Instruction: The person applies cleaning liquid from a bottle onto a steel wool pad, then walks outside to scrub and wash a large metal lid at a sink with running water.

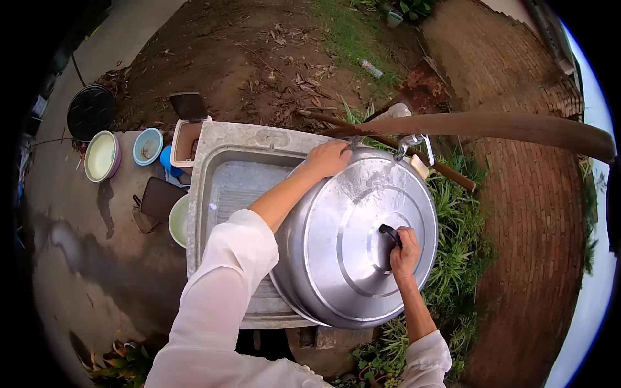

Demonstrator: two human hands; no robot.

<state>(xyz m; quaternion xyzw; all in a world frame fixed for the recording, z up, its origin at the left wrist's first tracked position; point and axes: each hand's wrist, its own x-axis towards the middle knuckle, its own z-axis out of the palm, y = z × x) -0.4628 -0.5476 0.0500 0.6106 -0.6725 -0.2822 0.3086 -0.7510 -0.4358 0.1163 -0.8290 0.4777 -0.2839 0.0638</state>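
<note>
A large silver metal pot [294, 252] stands tilted in the stone sink [197, 194], with its round lid [343, 258] facing me. My right hand [404, 252] is closed around the black handle [389, 233] in the middle of the lid. At the far left edge of the pot, my left hand [328, 159] grips the rim area; its fingertips are partly hidden. The lid's upper part looks wet below the metal tap [414, 145]. A pale yellowish block [420, 167] lies beside the tap, close to the lid's edge.
A brown beam [504, 129] crosses behind the tap. Left of the sink, on the ground, are a blue basin [148, 147], a pale green basin [101, 156], a lidded bin [186, 143] and a black round lid [90, 113]. Green plants [456, 239] grow along the right.
</note>
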